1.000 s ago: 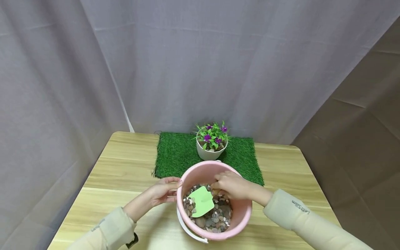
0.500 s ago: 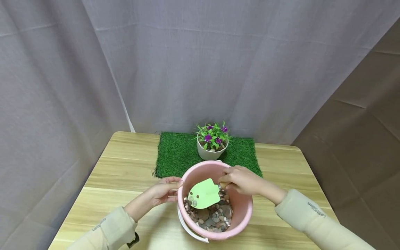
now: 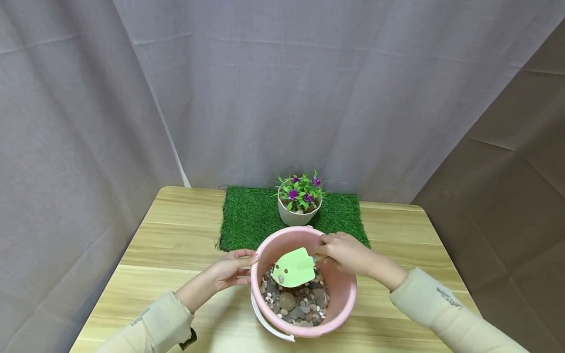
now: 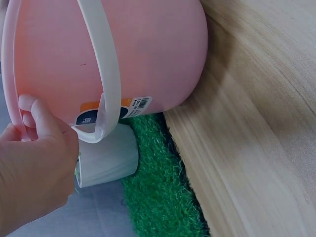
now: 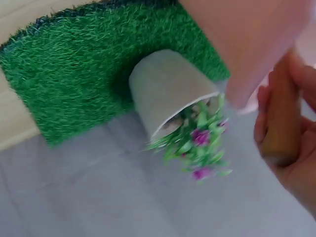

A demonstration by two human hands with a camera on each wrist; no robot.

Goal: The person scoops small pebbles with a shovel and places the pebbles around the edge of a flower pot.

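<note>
My right hand [image 3: 346, 252] grips the wooden handle [image 5: 284, 113] of a small shovel with a light green blade [image 3: 296, 268]. Its blade is inside a pink bucket [image 3: 346, 309], above the pebbles [image 3: 302, 311] at the bottom, and carries a few small stones [image 3: 281, 278]. With thumb and fingers my left hand [image 3: 229, 271] pinches the bucket's left rim. From the left wrist view, the thumb and fingertips hold the rim [image 4: 12, 64] and the white bail [image 4: 106, 64] hangs down the bucket's side.
Behind the bucket, a white pot [image 3: 293, 217] with a purple-flowered plant [image 3: 301, 191] stands on a green artificial turf mat [image 3: 249, 215]. The wooden table [image 3: 176, 235] carries everything. Grey curtain [image 3: 282, 98] hangs at the back and left, with brown cloth at the right.
My right hand has raised the shovel from the pebbles and drawn it to the right and farther back. Most stones have left the blade. My left hand stays on the rim.
</note>
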